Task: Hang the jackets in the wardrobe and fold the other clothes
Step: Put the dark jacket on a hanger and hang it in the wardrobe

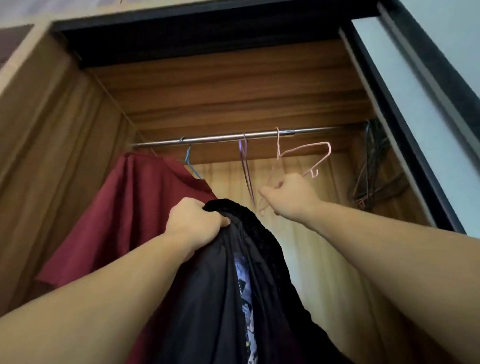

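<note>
My left hand (193, 219) grips the fuzzy collar of a black jacket (235, 296), which hangs down between my arms and shows a patterned blue and white lining. My right hand (288, 193) holds the lower bar of a pink wire hanger (311, 159) whose hook sits on the metal rail (216, 139) inside the wooden wardrobe (46, 155). A dark red garment (138, 211) hangs at the rail's left end on a blue hanger (189, 162). A purple hanger (245, 167) hangs bare between the blue and pink ones.
Several dark hangers (374, 172) are bunched at the rail's right end. A sliding door with a pale panel and black frame (432, 105) borders the opening on the right. The wardrobe's wooden side wall stands on the left.
</note>
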Demonstrator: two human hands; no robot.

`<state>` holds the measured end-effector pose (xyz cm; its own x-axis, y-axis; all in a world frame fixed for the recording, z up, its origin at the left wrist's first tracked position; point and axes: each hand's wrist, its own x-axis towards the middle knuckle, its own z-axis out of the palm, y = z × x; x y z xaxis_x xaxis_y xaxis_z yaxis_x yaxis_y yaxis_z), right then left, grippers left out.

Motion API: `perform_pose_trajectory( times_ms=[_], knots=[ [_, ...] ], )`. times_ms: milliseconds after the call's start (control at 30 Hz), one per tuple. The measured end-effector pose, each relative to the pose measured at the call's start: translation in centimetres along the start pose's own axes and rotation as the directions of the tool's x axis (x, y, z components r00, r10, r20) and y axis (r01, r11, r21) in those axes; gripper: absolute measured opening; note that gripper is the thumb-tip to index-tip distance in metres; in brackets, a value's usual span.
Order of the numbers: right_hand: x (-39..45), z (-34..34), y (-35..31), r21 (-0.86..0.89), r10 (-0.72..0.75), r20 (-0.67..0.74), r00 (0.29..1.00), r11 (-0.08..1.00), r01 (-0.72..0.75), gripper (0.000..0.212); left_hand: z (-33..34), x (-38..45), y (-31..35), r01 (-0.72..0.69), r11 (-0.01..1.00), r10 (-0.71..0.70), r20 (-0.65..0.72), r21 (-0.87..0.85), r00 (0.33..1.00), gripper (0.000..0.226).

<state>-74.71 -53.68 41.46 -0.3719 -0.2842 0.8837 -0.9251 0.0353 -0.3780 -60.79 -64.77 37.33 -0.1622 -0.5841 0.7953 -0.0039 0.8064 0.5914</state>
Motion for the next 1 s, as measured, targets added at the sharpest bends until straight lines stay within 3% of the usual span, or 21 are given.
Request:
perform_pose_trajectory(
  times_ms=[100,233,400,467,600,867,1000],
  knots=[
    [5.1,1.5,-2.5,-0.071,-0.049,-0.111,0.993,0.997,0.042,0.036,0.3,2.6,0.0,-0.037,0.998,0.040,-0.042,0.057,0.998,0.022],
    [9.5,3.4,-5.1,-0.087,-0.032,-0.144,0.989,0.996,0.019,0.040,1.0,5.8,-0.9,-0.085,0.992,0.088,-0.030,0.094,0.996,0.021],
    [13.3,5.2,-6.4,0.059,0.115,-0.132,0.985,0.992,-0.108,0.030,1.3,8.4,-3.1,-0.104,0.992,0.104,0.001,0.066,0.995,0.023],
    [14.3,5.3,-6.7,0.127,0.154,-0.141,0.978,0.982,-0.136,0.036,1.1,9.2,-3.9,-0.105,0.993,0.105,0.010,0.060,0.994,0.025],
    [15.6,4.9,-6.9,0.231,0.103,-0.285,0.953,0.972,-0.036,0.049,1.4,10.4,-5.1,-0.119,0.992,0.118,0.027,0.050,0.993,0.028],
    [13.0,5.8,-5.5,0.194,-0.064,-0.434,0.899,0.968,0.163,0.049,2.0,11.5,-7.1,-0.106,0.994,0.105,0.061,0.011,0.993,0.029],
    [8.3,7.4,-3.6,0.407,0.032,-0.473,0.881,0.894,0.186,0.036,1.9,11.5,-8.2,-0.074,0.997,0.074,0.067,-0.010,0.995,0.030]
  ],
)
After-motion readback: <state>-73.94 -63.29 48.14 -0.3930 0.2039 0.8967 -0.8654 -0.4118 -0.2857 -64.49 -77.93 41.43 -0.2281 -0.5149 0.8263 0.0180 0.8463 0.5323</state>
